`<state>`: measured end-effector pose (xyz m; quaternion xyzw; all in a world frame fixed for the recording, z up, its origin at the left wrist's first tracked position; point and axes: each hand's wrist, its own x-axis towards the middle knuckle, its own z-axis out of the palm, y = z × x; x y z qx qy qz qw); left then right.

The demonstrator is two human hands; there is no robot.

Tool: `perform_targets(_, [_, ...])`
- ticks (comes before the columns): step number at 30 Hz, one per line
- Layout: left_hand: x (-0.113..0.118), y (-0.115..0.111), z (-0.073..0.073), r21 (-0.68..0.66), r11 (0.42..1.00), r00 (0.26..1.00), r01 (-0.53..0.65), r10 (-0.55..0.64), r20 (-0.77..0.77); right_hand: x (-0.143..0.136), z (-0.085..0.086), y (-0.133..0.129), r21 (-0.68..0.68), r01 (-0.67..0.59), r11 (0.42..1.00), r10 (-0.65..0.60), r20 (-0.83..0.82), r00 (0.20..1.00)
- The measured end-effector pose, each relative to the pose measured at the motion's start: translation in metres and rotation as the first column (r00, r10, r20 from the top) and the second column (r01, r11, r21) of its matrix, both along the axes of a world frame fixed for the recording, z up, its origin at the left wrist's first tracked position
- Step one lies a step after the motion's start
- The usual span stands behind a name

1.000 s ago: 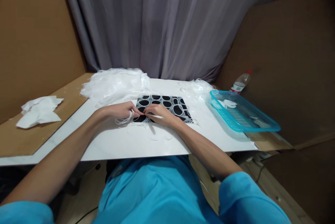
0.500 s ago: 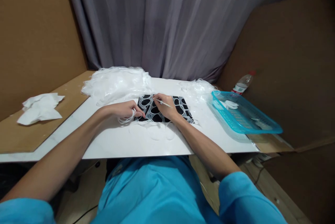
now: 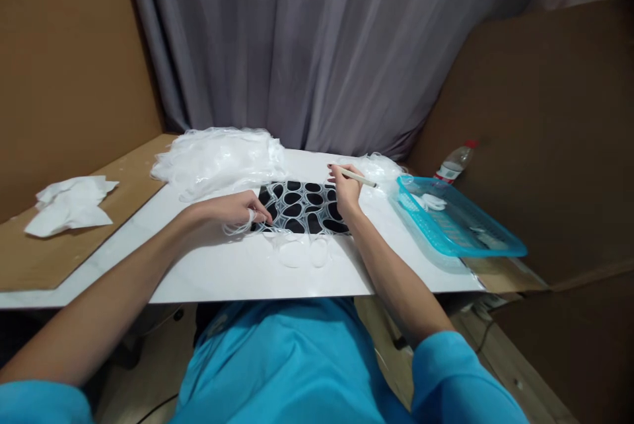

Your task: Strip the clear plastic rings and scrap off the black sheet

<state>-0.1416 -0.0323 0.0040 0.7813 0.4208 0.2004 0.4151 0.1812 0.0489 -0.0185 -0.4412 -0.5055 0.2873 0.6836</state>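
A black sheet point(image 3: 294, 209) lies flat on the white table, covered with a net of clear, pale-edged oval rings. My left hand point(image 3: 251, 208) is closed at its left end, fingertips pressing on the sheet, with thin white loops point(image 3: 238, 226) bunched in the curled fingers. Over the sheet's right end is my right hand point(image 3: 348, 189), pinching a slim pale pen-like tool point(image 3: 360, 177); its exact kind is unclear. A few clear oval rings point(image 3: 296, 255) lie on the table just in front of the sheet.
A heap of clear plastic film pieces point(image 3: 222, 156) lies behind my left hand, a smaller heap point(image 3: 381, 165) at back right. A blue basket point(image 3: 463, 250) holds white items; a bottle point(image 3: 454, 163) stands behind it. Crumpled tissue point(image 3: 72, 206) lies on cardboard at left.
My right hand has moved right, from the middle of the sheet to its right end, and the tool has lifted with it. The left hand stays nearly in place.
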Motion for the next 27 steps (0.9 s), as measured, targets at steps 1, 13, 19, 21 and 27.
perform_targets(1, [0.003, 0.000, 0.001, -0.003, 1.000, 0.999, 0.023, -0.023, -0.028, -0.002, 0.002, -0.004, -0.009, -0.030, 1.000, 0.031, 0.074, 0.997])
perform_targets(13, [0.011, 0.010, -0.011, 0.146, 0.946, 0.938, -0.289, 0.249, 0.240, -0.043, 0.019, -0.062, -0.131, -0.560, 0.818, 0.558, 0.415, 0.719])
perform_targets(19, [0.016, 0.002, -0.009, 0.093, 0.971, 0.951, -0.221, 0.193, 0.243, -0.045, 0.020, -0.070, -0.210, -0.658, 0.723, 0.670, 0.443, 0.595])
perform_targets(21, [0.018, 0.001, -0.007, 0.126, 0.968, 0.959, -0.216, 0.186, 0.216, -0.045, 0.020, -0.071, -0.225, -0.669, 0.709, 0.685, 0.448, 0.575])
perform_targets(27, [0.016, 0.003, -0.004, 0.205, 0.946, 0.958, -0.251, 0.213, 0.191, -0.045, 0.017, -0.070, -0.238, -0.677, 0.696, 0.702, 0.425, 0.572])
